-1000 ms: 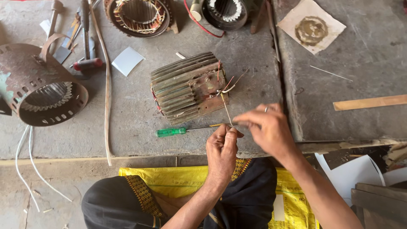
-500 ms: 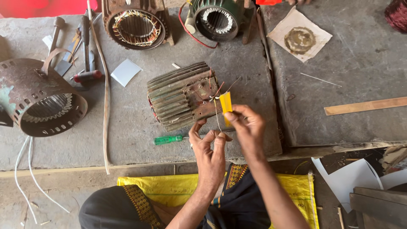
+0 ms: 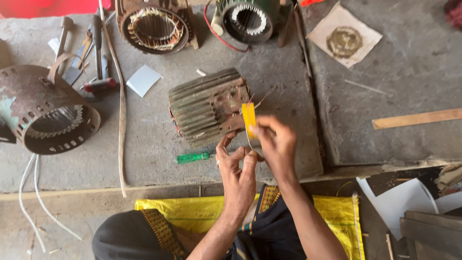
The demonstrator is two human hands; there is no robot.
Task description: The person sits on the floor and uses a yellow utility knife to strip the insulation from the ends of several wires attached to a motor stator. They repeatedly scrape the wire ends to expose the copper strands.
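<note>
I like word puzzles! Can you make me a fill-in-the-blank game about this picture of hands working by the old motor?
1. The right hand pinches a small strip of tape coloured ____.
2. The ribbed grey metal motor body lies on the ____ floor.
3. Left of the left hand lies a screwdriver with a ____ handle.

Missing words: yellow; concrete; green

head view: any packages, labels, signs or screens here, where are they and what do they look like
No screens or signs.
Yellow tape: a narrow strip held upright in the right hand, in front of the ribbed motor.
Yellow sack: flat woven bag under the person's legs, bottom centre.
Paper square: blank white sheet on the concrete, left of the motor.
Stained paper: beige square with a brown ring mark, top right.
</note>
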